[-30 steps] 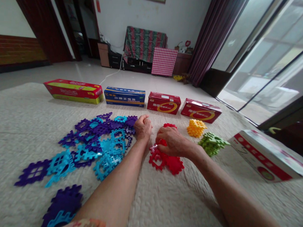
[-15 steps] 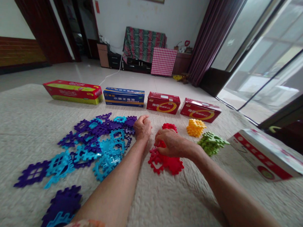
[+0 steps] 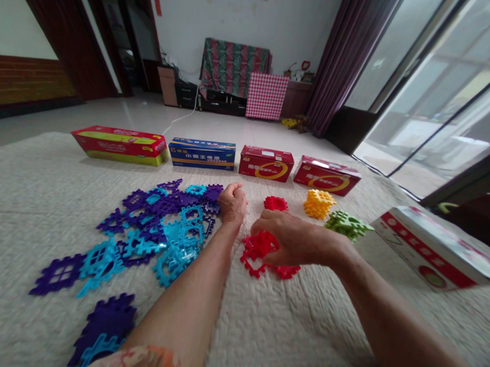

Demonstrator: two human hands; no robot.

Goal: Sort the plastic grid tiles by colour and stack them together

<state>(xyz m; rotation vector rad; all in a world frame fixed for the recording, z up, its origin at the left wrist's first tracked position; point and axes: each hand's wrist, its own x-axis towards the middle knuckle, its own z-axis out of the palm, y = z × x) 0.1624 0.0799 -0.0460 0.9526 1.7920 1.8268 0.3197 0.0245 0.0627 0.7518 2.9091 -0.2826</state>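
My left hand (image 3: pixel 232 203) rests as a closed fist on the cream quilt, at the right edge of the purple and blue pieces; nothing shows in it. Over the red interlocking plastic pieces (image 3: pixel 262 245) hovers my right hand (image 3: pixel 285 236), its thumb and fingers apart and curved around part of the pile. Some of the red pieces are hidden beneath it. Just beyond that hand is a small red stack (image 3: pixel 275 203). Purple notched pieces (image 3: pixel 59 274) and light blue ones (image 3: pixel 173 262) are spread in a loose heap to the left.
A yellow stack (image 3: pixel 319 204) and a green stack (image 3: pixel 347 224) stand to the right. Along the back are a red-and-yellow box (image 3: pixel 120 145), a blue box (image 3: pixel 202 154) and two dark red boxes (image 3: pixel 265 164). A white-and-red box (image 3: pixel 435 249) sits at far right.
My right hand has moved slightly right and nearer to me over the red pieces, and its thumb stands further from the fingers. My left hand has stayed in place.
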